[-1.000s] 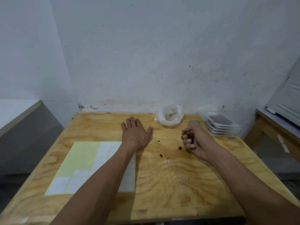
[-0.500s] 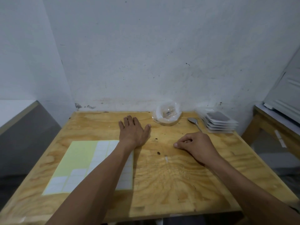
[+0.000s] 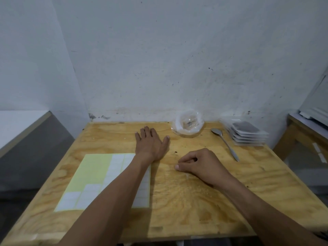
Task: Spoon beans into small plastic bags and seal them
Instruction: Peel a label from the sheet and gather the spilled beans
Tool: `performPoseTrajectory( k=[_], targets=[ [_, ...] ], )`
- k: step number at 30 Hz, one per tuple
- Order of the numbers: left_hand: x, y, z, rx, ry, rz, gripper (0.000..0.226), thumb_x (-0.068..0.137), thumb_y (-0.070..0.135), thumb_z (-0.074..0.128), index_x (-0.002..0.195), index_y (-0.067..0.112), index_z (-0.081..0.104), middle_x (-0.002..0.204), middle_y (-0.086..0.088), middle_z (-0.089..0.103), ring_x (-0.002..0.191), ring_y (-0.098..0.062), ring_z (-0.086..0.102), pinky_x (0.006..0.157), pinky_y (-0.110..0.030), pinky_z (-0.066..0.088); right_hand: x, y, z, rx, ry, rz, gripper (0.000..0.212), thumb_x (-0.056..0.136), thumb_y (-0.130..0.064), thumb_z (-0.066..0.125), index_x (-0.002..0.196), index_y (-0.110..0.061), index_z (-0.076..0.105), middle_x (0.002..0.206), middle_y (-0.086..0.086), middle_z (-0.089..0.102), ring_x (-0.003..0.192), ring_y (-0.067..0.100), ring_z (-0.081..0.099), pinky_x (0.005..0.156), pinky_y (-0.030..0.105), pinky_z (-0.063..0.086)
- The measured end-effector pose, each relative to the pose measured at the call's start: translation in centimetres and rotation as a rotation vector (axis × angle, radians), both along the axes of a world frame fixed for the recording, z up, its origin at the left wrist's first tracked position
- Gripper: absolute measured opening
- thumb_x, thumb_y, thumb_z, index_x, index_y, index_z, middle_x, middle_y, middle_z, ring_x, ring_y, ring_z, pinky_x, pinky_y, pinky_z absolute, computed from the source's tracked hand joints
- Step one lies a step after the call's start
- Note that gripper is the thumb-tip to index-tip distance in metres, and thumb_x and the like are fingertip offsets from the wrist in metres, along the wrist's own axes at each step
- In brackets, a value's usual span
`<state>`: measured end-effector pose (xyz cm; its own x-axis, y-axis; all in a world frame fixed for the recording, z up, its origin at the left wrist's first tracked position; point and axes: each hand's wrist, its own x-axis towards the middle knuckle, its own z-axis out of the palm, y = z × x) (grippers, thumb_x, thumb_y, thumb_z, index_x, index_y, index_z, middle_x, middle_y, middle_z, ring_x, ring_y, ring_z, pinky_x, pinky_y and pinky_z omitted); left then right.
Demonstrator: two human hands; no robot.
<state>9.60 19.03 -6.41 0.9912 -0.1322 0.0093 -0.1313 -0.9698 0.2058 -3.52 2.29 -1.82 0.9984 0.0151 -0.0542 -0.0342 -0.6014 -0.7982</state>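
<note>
Beans (image 3: 175, 152) lie loose mid-counter (image 3: 195, 201); your right hand (image 3: 200, 165) pinches at one, grip narrow, left hand (image 3: 150, 143) flat. Fumble and it rolls off.

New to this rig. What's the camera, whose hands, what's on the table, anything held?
One camera, worn on the person's head, looks forward and down; there is no robot. The left hand lies flat on the wooden table. The right hand rests with fingers curled; whether it pinches anything cannot be told. On the table: a label sheet, an open bag by the wall, a spoon, and a stack of filled bags on the right.
</note>
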Motion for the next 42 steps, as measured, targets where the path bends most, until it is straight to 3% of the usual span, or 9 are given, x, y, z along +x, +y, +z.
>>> performPoseTrajectory(
  k=[5, 8, 10, 12, 16, 26, 31, 35, 42],
  targets=[
    [-0.3, -0.1, 0.0, -0.038, -0.064, 0.006, 0.085, 0.102, 0.063, 0.023, 0.158, 0.0, 0.016, 0.164, -0.027, 0.016, 0.153, -0.041, 0.012, 0.124, -0.058, 0.007, 0.7, 0.3, -0.8, -0.105, -0.083, 0.024, 0.011, 0.076, -0.039, 0.085, 0.078, -0.029, 0.082, 0.054, -0.019, 0.065, 0.054, -0.005, 0.056, 0.053, 0.011, 0.039],
    [-0.7, -0.5, 0.6, -0.039, -0.208, -0.036, 0.091, 0.101, 0.062, 0.032, 0.161, 0.007, -0.007, 0.166, -0.03, 0.005, 0.153, -0.045, 0.011, 0.124, -0.058, 0.008, 1.0, 0.1, -0.8, -0.04, -0.021, 0.018, 0.019, 0.079, -0.038, 0.082, 0.076, -0.02, 0.08, 0.058, -0.01, 0.067, 0.054, 0.003, 0.057, 0.053, 0.014, 0.043],
    [-0.6, -1.4, 1.3, 0.017, -0.291, -0.164, 0.089, 0.102, 0.063, 0.033, 0.16, 0.02, -0.019, 0.167, -0.028, -0.005, 0.153, -0.047, 0.011, 0.122, -0.059, 0.012, 1.7, -0.3, -0.4, 0.218, 0.125, -0.08, 0.031, 0.083, -0.033, 0.076, 0.072, -0.004, 0.069, 0.059, -0.003, 0.059, 0.048, 0.014, 0.047, 0.045, 0.019, 0.039],
    [-0.2, -2.6, 2.0, 0.023, -0.268, -0.258, 0.087, 0.102, 0.058, 0.042, 0.16, 0.032, -0.017, 0.167, -0.027, -0.007, 0.151, -0.048, 0.018, 0.12, -0.057, 0.025, 2.8, -0.9, 0.0, 0.634, 0.323, -0.186, 0.018, 0.085, -0.021, 0.066, 0.077, -0.006, 0.061, 0.063, 0.003, 0.055, 0.046, 0.011, 0.036, 0.038, 0.019, 0.029],
    [0.2, -4.2, 2.4, -0.118, -0.199, -0.291, 0.065, 0.104, 0.034, 0.054, 0.161, 0.03, 0.021, 0.165, -0.021, 0.017, 0.138, -0.043, 0.043, 0.101, -0.049, 0.048, 4.3, -2.3, -0.1, 1.053, 0.443, -0.292, 0.01, 0.089, -0.009, 0.049, 0.088, -0.004, 0.057, 0.065, 0.007, 0.056, 0.042, 0.008, 0.038, 0.031, 0.017, 0.029],
    [1.0, 2.8, 3.5, -0.525, -0.388, -0.242, 0.042, 0.099, 0.027, 0.067, 0.137, 0.009, 0.062, 0.134, -0.015, 0.063, 0.114, -0.032, 0.064, 0.095, -0.037, 0.05, 7.8, -5.1, -0.6, 0.907, 0.305, -0.403, 0.032, 0.1, -0.025, 0.057, 0.07, -0.016, 0.048, 0.053, -0.003, 0.04, 0.036, 0.007, 0.027, 0.028, 0.016, 0.017],
    [0.5, 6.6, 3.8, -0.517, -0.448, -0.213, 0.042, 0.095, 0.027, 0.073, 0.132, 0.01, 0.066, 0.128, -0.01, 0.067, 0.098, -0.028, 0.067, 0.083, -0.03, 0.048, 10.4, -4.9, -1.2, 0.542, 0.166, -0.481, 0.035, 0.1, -0.036, 0.059, 0.076, -0.012, 0.061, 0.051, -0.005, 0.038, 0.039, 0.011, 0.029, 0.035, 0.019, 0.021],
    [-0.3, 7.5, 4.4, -0.466, -0.468, -0.268, 0.042, 0.094, 0.027, 0.073, 0.133, 0.011, 0.066, 0.128, -0.007, 0.066, 0.076, -0.023, 0.063, 0.077, -0.026, 0.044, 10.8, -4.3, -0.8, 0.7, 0.216, -0.461, 0.036, 0.105, -0.024, 0.047, 0.07, -0.016, 0.047, 0.043, -0.008, 0.032, 0.031, 0.007, 0.023, 0.029, 0.015, 0.017],
    [-1.6, 3.7, 5.7, -0.465, -0.459, -0.427, 0.042, 0.095, 0.028, 0.072, 0.133, 0.011, 0.066, 0.129, -0.01, 0.066, 0.092, -0.025, 0.066, 0.081, -0.023, 0.043, 6.9, -6.3, 2.0, 0.735, 0.38, -0.325, 0.038, 0.104, -0.028, 0.049, 0.068, -0.017, 0.044, 0.051, -0.006, 0.032, 0.033, 0.004, 0.026, 0.028, 0.014, 0.016]
  ],
)
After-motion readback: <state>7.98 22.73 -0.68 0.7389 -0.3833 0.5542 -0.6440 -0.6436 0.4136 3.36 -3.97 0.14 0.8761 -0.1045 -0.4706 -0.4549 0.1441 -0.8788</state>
